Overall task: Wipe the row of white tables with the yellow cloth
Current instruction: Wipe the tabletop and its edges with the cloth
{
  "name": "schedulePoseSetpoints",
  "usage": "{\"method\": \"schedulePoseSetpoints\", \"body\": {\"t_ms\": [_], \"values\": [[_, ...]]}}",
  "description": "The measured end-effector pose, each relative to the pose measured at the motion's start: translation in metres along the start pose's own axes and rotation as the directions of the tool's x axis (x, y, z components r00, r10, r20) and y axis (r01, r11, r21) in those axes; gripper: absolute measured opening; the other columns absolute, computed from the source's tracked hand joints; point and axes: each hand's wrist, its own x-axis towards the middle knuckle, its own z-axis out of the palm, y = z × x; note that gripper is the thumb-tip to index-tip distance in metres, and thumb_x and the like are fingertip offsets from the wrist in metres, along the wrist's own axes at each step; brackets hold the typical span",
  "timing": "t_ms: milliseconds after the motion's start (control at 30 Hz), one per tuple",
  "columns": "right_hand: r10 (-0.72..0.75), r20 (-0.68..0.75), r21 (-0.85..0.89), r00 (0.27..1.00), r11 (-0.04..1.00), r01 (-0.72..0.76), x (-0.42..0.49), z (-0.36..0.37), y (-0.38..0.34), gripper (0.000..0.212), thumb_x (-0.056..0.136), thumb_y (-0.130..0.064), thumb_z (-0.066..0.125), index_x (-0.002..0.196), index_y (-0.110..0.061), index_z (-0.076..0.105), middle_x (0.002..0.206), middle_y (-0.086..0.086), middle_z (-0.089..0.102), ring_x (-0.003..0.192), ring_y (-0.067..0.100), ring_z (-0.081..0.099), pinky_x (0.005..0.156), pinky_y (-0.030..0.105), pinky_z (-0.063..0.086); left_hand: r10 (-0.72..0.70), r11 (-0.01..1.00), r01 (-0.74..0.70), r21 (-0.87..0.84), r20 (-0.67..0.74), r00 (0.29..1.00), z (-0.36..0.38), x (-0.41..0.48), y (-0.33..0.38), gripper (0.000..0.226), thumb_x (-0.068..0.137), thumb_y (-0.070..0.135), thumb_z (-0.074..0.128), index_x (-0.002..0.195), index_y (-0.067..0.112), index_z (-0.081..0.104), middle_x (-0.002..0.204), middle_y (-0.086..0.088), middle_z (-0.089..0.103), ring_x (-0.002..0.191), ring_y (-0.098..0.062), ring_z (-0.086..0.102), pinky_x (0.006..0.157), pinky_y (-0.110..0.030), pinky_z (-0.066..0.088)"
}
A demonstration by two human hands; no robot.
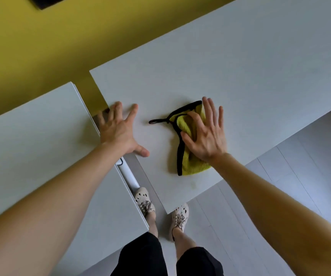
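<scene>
A yellow cloth [190,166] with black trim and a black loop lies bunched on the white table [230,66] near its front edge. My right hand [206,134] presses flat on the cloth, fingers spread. My left hand [120,130] rests with fingers apart on the left edge of the same table, its fingertips reaching over the gap. A second white table [31,146] stands to the left, separated by a narrow gap.
A yellow wall [61,46] runs behind the tables. A white table leg [128,175] shows in the gap. My feet in pale shoes [178,216] stand on the grey floor [290,186] at the table's front corner.
</scene>
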Motion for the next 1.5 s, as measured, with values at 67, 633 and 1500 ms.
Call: {"method": "schedulePoseSetpoints", "body": {"t_ms": [67,633,1500], "values": [[0.188,-0.087,0.079,0.978,0.98,-0.181,-0.003,0.005,-0.009,0.062,0.102,-0.061,0.058,0.153,-0.026,0.057,0.181,0.017,0.009,0.169,0.033,-0.001,0.136,0.058,-0.003,0.016,1.0,-0.016,-0.014,-0.007,1.0,0.001,-0.001,-0.002,0.173,0.032,0.095,0.085,0.169,0.045,-0.008,0.177,-0.015,-0.005,0.168,-0.028,-0.004,0.133,-0.064,0.002],[0.263,0.002,-0.021,0.965,0.965,-0.263,-0.034,0.028,-0.117,0.09,0.106,-0.071,0.042,0.173,-0.015,0.022,0.182,0.018,0.003,0.169,0.034,-0.006,0.135,0.06,0.004,0.25,0.968,-0.248,0.038,-0.06,0.966,0.0,0.009,-0.029,0.167,0.041,0.097,0.082,0.171,0.034,-0.001,0.167,-0.024,0.012,0.158,-0.044,0.015,0.133,-0.056,0.017],[0.17,0.04,0.065,0.985,0.983,-0.173,-0.148,0.024,-0.095,0.087,0.101,-0.068,0.058,0.172,-0.028,0.028,0.181,0.001,0.018,0.17,0.026,0.008,0.134,0.063,0.011,0.241,0.969,-0.243,-0.04,-0.053,0.969,0.011,-0.002,-0.038,0.158,0.044,0.103,0.073,0.17,0.045,-0.001,0.177,-0.011,-0.001,0.164,-0.035,0.006,0.129,-0.064,0.024]]}}
